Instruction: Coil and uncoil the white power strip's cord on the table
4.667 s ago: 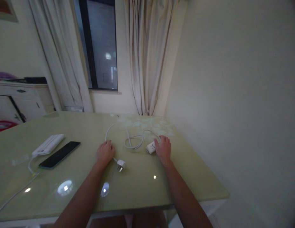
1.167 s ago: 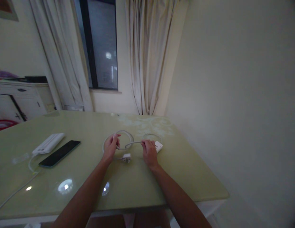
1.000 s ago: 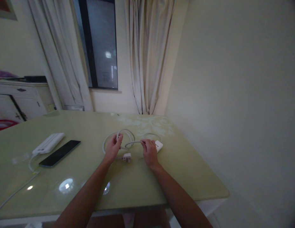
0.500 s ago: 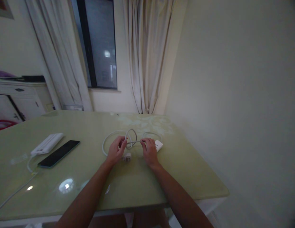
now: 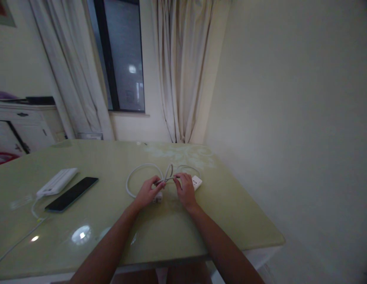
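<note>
A white power cord lies in loops on the table, with a small loop standing up between my hands. My left hand pinches the cord at the base of that loop. Just to the right, my right hand grips another stretch of the same cord between thumb and fingers. The cord's white plug rests beside my left hand, partly covered by it. Behind my right hand sits a white power strip, its near end hidden by the hand.
On the left of the green-topped table lie a white power bank with a cable and a black phone. A wall borders the right side. Curtains and a window are behind.
My left hand has moved slightly right and down, closer to my right hand. The cord loop between them has become narrower, and the plug is more covered.
</note>
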Tool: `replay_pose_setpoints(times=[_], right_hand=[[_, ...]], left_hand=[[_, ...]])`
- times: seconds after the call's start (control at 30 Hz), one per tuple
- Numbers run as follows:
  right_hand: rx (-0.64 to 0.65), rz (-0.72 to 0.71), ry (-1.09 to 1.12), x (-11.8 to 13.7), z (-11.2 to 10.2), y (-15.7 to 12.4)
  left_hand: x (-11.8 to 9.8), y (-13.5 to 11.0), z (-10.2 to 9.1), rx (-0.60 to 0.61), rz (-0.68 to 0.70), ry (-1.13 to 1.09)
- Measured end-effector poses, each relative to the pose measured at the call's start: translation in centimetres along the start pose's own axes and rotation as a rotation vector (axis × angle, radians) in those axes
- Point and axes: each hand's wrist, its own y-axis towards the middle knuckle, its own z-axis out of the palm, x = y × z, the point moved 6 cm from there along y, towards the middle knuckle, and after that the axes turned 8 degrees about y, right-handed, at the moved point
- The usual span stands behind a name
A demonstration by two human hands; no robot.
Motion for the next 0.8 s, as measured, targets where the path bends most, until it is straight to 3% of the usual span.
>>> replay_pose_setpoints(times=[0.5,0.8], right_hand=[[0.052,0.021,-0.025,-1.0,0.7,-0.1],[0.07,0.01,-0.12,-0.8,1.4,-0.2]], left_hand=[[0.2,0.2,-0.7,-0.126,-0.058,0.032],[0.6,0.1,-1.5,-0.249,0.042,0.321]])
